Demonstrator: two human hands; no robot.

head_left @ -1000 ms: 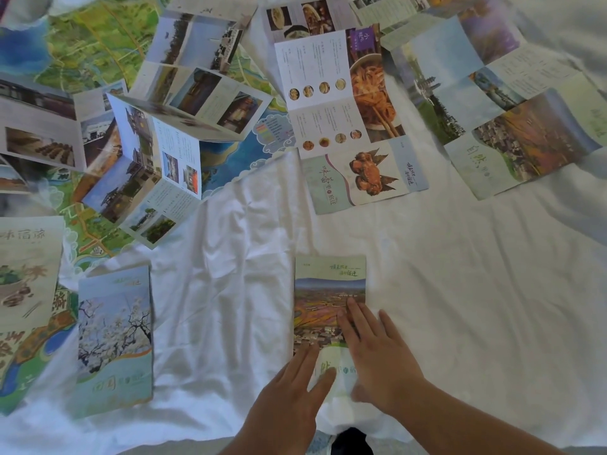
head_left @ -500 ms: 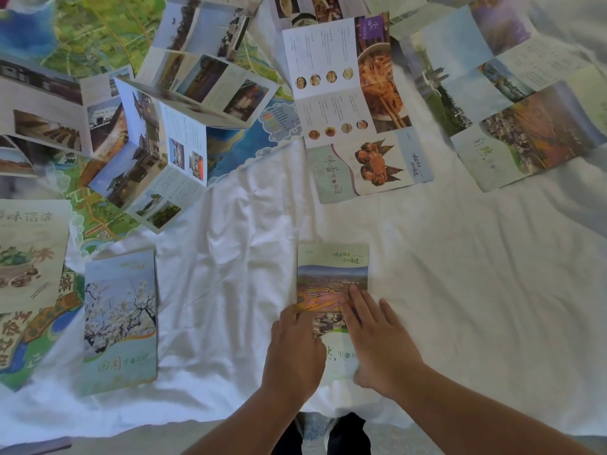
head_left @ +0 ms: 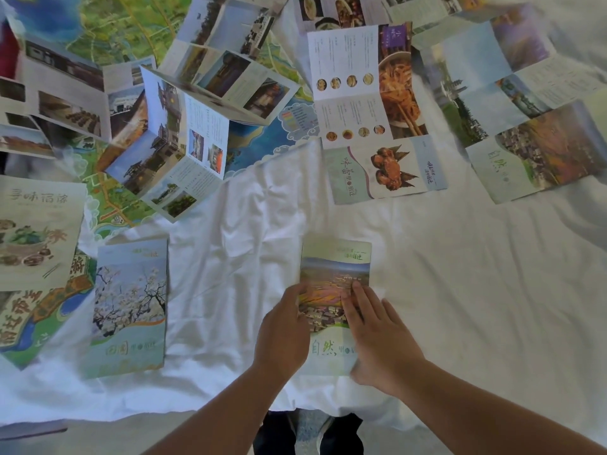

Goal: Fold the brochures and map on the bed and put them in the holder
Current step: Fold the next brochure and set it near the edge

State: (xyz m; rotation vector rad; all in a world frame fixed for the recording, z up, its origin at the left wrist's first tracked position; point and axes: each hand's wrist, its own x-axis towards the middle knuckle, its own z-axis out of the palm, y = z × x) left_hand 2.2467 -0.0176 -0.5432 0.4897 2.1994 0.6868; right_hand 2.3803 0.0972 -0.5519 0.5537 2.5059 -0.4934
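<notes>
A folded brochure (head_left: 335,270) with a landscape photo on its cover lies on the white bed sheet (head_left: 460,290) near the front edge. My left hand (head_left: 284,330) grips its left edge, thumb on the cover. My right hand (head_left: 377,336) presses flat on its right half with straight fingers. A second folded brochure (head_left: 129,307), with white blossoms, lies to the left. The big green and blue map (head_left: 124,27) is spread open at the far left. No holder is in view.
Several unfolded brochures lie across the back: a food one (head_left: 368,93), a landscape one (head_left: 542,126), one with buildings (head_left: 170,136) standing partly up on the map. A food-cover leaflet (head_left: 36,231) sits far left. The bed edge (head_left: 197,418) runs along the bottom.
My left hand slid from lying flat on the brochure's lower part up to its left edge and curled on it. My right hand stayed pressed on the right half.
</notes>
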